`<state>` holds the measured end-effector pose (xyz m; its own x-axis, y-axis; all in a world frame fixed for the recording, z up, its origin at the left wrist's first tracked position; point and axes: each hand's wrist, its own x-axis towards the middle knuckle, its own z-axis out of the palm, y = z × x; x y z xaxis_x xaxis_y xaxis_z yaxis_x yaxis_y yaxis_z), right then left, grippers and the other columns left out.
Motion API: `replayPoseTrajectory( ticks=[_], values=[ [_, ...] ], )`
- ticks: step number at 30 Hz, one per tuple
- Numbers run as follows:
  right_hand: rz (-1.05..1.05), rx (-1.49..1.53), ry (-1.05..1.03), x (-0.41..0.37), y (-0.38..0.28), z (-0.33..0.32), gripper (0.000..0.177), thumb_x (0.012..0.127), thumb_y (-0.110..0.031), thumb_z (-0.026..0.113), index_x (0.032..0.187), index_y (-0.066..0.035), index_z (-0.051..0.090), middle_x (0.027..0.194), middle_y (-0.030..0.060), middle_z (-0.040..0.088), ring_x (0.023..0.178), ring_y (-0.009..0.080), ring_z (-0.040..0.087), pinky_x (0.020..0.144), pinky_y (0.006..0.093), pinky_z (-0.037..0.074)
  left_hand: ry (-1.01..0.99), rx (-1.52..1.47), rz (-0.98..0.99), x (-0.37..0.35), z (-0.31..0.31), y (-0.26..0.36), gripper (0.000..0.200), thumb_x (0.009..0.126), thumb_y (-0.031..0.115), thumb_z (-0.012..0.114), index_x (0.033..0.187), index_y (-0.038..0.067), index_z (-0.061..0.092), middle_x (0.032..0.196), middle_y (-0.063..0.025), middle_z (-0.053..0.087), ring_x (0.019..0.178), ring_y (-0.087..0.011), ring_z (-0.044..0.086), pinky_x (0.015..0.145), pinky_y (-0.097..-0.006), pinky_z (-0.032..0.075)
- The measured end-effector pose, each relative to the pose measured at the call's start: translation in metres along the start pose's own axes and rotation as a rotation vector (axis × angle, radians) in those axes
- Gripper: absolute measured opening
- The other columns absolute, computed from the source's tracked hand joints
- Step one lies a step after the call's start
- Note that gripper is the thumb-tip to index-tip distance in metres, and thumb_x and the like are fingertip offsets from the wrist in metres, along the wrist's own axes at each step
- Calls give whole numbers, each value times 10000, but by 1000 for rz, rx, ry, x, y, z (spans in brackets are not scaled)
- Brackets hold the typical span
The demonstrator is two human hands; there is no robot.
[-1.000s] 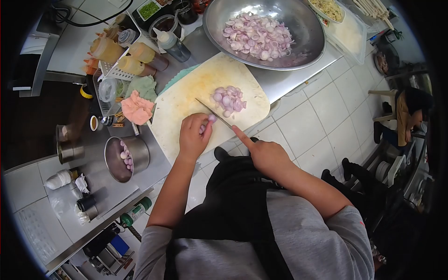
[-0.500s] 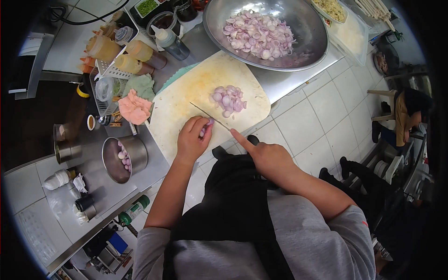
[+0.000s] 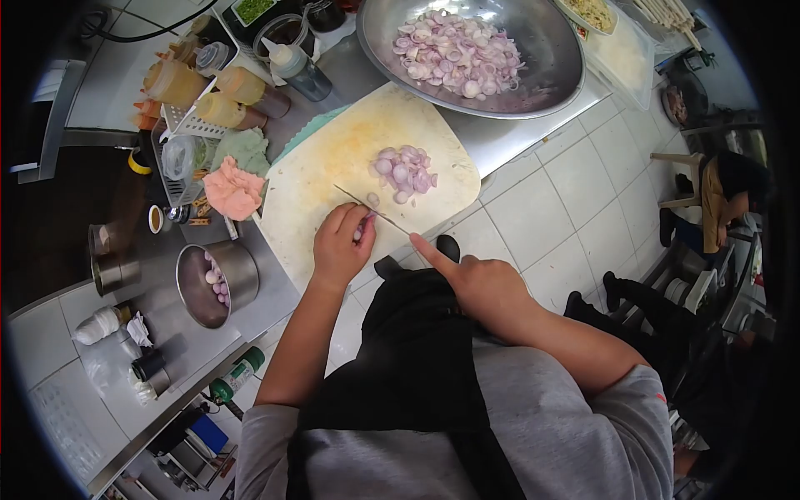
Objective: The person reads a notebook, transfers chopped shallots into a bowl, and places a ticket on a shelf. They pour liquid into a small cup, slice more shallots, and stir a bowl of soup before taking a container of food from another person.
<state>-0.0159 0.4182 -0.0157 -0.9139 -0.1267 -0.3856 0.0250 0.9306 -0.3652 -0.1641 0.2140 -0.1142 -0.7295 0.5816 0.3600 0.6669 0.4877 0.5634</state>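
My left hand (image 3: 340,242) is closed around a shallot (image 3: 360,231) on the white cutting board (image 3: 312,179). In my right hand (image 3: 479,279) is a knife (image 3: 371,208), its handle hidden in my grip and the index finger stretched along it. The thin blade lies across the board, right beside the fingers of my left hand. A cut slice (image 3: 372,199) rests just past the blade. Farther up the board is a small pile of sliced shallots (image 3: 403,172).
A large steel bowl (image 3: 550,79) of sliced shallots stands beyond the board. A steel pot (image 3: 244,279) with whole shallots is at the left. Pink cloth (image 3: 233,188) and squeeze bottles (image 3: 229,111) stand near the board's left side. Another person (image 3: 725,196) is at the far right.
A fresh slice now lies on the far side of the blade. Both hands stay in nearly the same place; the whole view has shifted slightly.
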Motion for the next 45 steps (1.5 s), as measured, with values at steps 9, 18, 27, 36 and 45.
replayPoseTrajectory(
  ticks=[9, 18, 27, 36, 45],
  values=[
    [-13, -19, 10, -2, -3, -3, 903, 840, -81, 602, 1618, -265, 183, 672, 94, 621, 544, 248, 647, 492, 382, 534, 36, 40, 63, 0, 0, -2, 218, 776, 46, 756, 971, 70, 662, 959, -85, 669, 816, -276, 669, 699, -363, 558],
    [-9, 1, 13, 1, -9, -5, 915, 846, -74, 599, 1621, -271, 153, 684, 115, 632, 551, 273, 654, 507, 407, 536, 31, 38, 47, -2, 1, -3, 207, 783, 47, 752, 968, 79, 664, 952, -73, 671, 817, -270, 671, 704, -361, 558],
    [-14, -22, 57, 24, -3, 25, 890, 852, -73, 582, 1621, -270, 180, 661, 105, 635, 538, 261, 655, 473, 392, 540, 88, 56, 115, 1, -3, 1, 185, 803, 19, 752, 970, 61, 685, 964, -95, 674, 777, -260, 678, 651, -335, 555],
    [5, -14, -6, -1, -9, 0, 904, 845, -71, 585, 1622, -271, 168, 628, 93, 626, 536, 250, 658, 492, 401, 555, 83, 64, 99, -3, 0, -3, 190, 783, 44, 760, 950, 87, 681, 958, -57, 672, 804, -245, 669, 680, -346, 558],
    [-7, -7, -22, 6, -9, 0, 903, 849, -76, 590, 1623, -261, 164, 688, 103, 652, 563, 258, 667, 532, 409, 564, 69, 53, 88, -4, -1, -3, 187, 777, 33, 757, 942, 82, 686, 962, -65, 673, 810, -251, 673, 688, -346, 561]
  ],
)
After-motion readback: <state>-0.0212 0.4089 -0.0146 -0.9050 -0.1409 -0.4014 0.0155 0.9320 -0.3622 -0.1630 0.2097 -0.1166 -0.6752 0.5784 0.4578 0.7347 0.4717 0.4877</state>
